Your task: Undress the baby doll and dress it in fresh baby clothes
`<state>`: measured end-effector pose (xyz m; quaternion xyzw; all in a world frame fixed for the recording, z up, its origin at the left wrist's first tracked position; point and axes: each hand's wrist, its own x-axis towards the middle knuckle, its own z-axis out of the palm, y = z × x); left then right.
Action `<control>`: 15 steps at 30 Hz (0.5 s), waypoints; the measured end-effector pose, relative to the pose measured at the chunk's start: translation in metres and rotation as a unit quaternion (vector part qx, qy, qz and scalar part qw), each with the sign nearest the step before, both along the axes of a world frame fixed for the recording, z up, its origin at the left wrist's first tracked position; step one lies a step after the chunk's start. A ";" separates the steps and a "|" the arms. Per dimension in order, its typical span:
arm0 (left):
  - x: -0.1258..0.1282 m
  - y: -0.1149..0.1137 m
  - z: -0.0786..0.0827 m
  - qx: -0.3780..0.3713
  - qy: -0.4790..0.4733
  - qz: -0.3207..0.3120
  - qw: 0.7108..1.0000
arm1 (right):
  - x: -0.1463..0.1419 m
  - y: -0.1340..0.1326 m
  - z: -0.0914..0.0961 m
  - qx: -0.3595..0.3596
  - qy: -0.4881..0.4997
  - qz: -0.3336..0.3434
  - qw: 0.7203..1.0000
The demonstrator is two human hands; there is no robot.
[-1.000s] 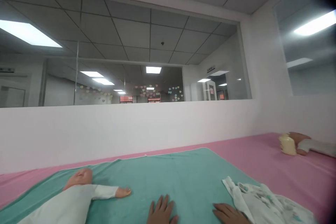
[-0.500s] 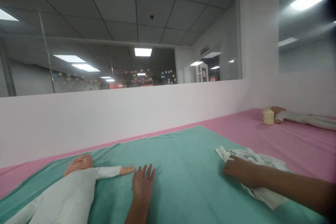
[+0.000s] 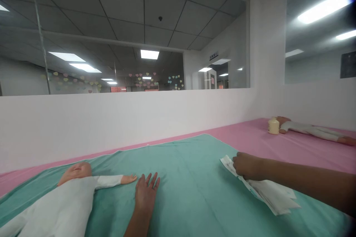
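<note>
My left hand [image 3: 146, 192] lies flat and open on the teal blanket [image 3: 189, 159], fingers spread, just right of the small hand of an infant training doll [image 3: 66, 196] in a white sleepsuit. The doll lies on its back on the blanket. My right hand [image 3: 247, 166] pinches the edge of a white printed cloth [image 3: 269, 192], which hangs in a loose flat fold over the blanket. Its print is mostly turned away.
A second doll in white [image 3: 308, 130] lies on the pink mat [image 3: 244, 140] at the far right, with a cream-coloured bottle [image 3: 274, 126] at its head. A low white wall [image 3: 111, 126] topped with glass windows runs along the mat's far side.
The white cloth has gone from a crumpled heap to a flatter sheet held up by its edge in my right hand. My left hand has barely moved. The view has shifted slightly.
</note>
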<state>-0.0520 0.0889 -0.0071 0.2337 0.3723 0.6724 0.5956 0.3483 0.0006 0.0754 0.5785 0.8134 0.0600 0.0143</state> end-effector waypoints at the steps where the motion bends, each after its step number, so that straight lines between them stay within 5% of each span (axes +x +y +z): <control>1: 0.001 -0.001 0.001 -0.003 -0.003 -0.001 1.000 | -0.006 0.000 0.008 -0.014 0.008 0.007 1.000; 9: 0.007 0.001 -0.001 0.013 -0.038 -0.012 0.999 | -0.069 -0.002 0.109 0.085 0.222 -0.014 0.971; 12: 0.008 0.002 -0.004 0.012 -0.035 -0.011 0.999 | -0.102 -0.011 0.141 0.140 0.352 0.012 0.926; 15: 0.006 0.002 -0.007 0.020 -0.042 -0.011 0.999 | -0.133 -0.020 0.154 0.152 0.448 0.060 0.879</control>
